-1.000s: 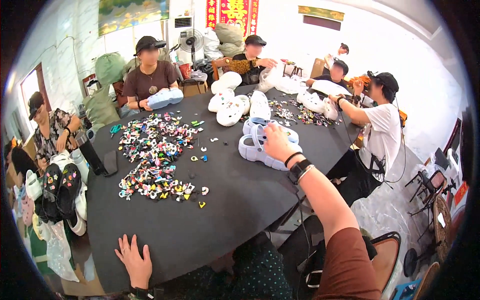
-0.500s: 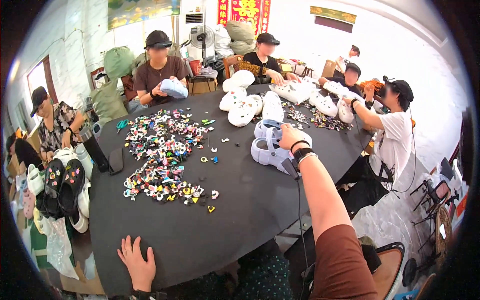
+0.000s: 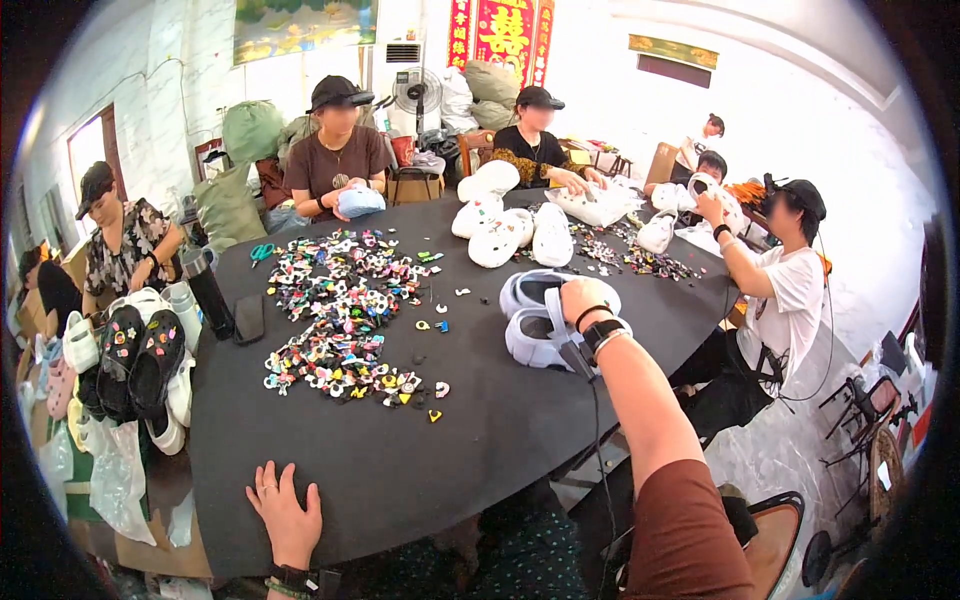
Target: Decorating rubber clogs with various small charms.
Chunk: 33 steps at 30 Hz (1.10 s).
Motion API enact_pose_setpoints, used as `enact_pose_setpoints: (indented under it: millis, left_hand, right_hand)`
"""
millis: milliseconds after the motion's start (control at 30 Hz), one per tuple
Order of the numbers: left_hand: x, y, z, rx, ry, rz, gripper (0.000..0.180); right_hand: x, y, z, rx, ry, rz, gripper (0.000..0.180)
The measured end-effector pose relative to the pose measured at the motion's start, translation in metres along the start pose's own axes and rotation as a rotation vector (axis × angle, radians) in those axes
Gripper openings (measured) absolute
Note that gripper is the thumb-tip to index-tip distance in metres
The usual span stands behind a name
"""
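Note:
A pair of pale lavender clogs (image 3: 535, 345) stands on the dark table, their heel straps toward the left and their openings showing. My right hand (image 3: 588, 303) reaches over from the right and grips the pair near the toes; its fingertips are partly hidden. At the table's near left edge, my left hand (image 3: 287, 515) lies flat with fingers spread, holding nothing. Between it and the far side sits a large heap of small colourful shoe charms (image 3: 340, 310). A few loose charms, such as a yellow one (image 3: 434, 415), lie beside the heap.
White clogs (image 3: 495, 240) are grouped at the far side, near a second charm pile (image 3: 655, 262). Co-workers sit around the table, some handling clogs. Teal scissors (image 3: 262, 253), a dark bottle (image 3: 207, 290) and black clogs (image 3: 157, 365) are at the left. A cable (image 3: 598, 430) hangs by my right forearm.
The lavender clogs have tipped under my right hand, so more of their openings shows. My left hand stays on the table. At the right, a co-worker has lifted a white clog.

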State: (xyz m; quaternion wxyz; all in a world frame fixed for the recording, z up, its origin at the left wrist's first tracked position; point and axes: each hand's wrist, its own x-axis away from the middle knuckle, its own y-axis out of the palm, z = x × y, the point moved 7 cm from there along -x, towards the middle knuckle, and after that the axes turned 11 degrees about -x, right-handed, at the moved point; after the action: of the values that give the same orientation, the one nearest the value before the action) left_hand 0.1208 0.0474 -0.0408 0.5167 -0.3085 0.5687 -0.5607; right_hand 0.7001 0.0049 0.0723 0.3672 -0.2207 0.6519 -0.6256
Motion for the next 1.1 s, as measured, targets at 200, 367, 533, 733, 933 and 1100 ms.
enact_pose_setpoints:
  millis: [200, 367, 533, 733, 933, 1100]
  left_hand:
    - [0.000, 0.005, 0.000, -0.028, 0.051, 0.098, 0.049]
    - [0.000, -0.006, -0.018, 0.321, -0.017, 0.243, 0.043]
    - [0.009, 0.005, -0.065, 0.946, -0.197, 0.516, 0.049]
    - [0.008, 0.011, -0.078, 1.304, -0.331, 0.541, 0.061]
    - [0.017, -0.002, -0.071, 1.233, -0.235, 0.549, 0.058]
    - [0.020, 0.004, -0.081, 1.287, -0.290, 0.535, 0.054]
  right_hand:
    - [0.069, -0.048, -0.056, -0.082, -0.429, 0.064, 0.016]
    - [0.133, -0.105, -0.162, -0.208, -0.837, 0.143, 0.011]
    - [0.191, -0.129, -0.268, -0.286, -1.030, 0.099, 0.013]
    - [0.242, -0.090, -0.364, -0.395, -1.098, 0.029, 0.010]
    - [0.261, -0.053, -0.395, -0.525, -1.120, -0.125, 0.020]
    - [0.258, -0.083, -0.348, -1.131, -1.146, -0.083, 0.040]
